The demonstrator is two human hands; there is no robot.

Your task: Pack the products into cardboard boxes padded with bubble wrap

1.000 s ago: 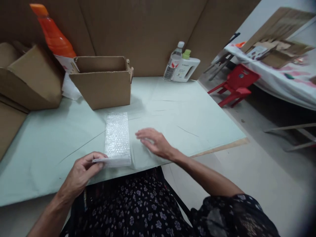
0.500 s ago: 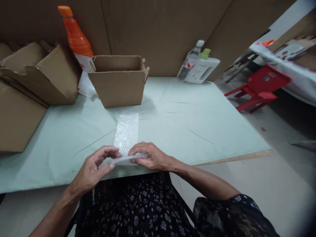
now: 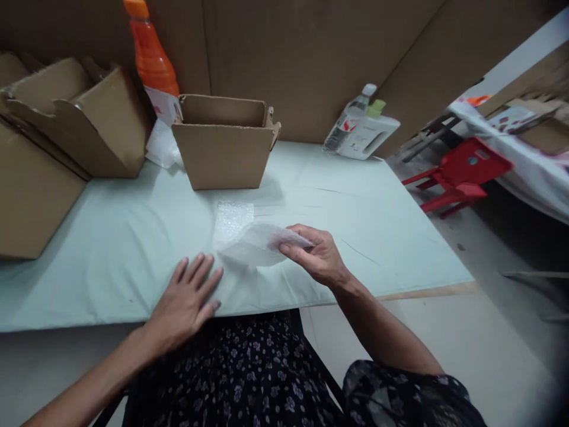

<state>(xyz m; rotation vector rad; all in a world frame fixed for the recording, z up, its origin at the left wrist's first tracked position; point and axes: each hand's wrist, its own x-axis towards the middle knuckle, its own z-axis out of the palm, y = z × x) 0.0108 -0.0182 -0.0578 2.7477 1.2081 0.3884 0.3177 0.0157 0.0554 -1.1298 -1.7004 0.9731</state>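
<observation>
My right hand (image 3: pixel 315 252) pinches one edge of a bubble wrap pouch (image 3: pixel 258 243) between thumb and fingers, holding it tilted above the table. Beneath and behind it, another piece of bubble wrap (image 3: pixel 234 214) lies flat on the pale green cloth; the raised pouch covers its near part. My left hand (image 3: pixel 184 296) rests palm down at the table's front edge, fingers outstretched, with nothing in it. Straight ahead of both hands stands an open cardboard box (image 3: pixel 226 157); what is inside it cannot be seen.
More cardboard boxes (image 3: pixel 106 130) stand at the left. Behind the middle box is an orange bottle (image 3: pixel 153 62), with crumpled clear plastic (image 3: pixel 162 145) beside it. A clear bottle (image 3: pixel 349 121) and a white jug (image 3: pixel 371 135) stand at the back right. A red chair (image 3: pixel 466 172) is beyond the table.
My left hand has let go of the bubble wrap and now lies flat on the cloth. My right hand has lifted the pouch up and to the right. The view has shifted slightly.
</observation>
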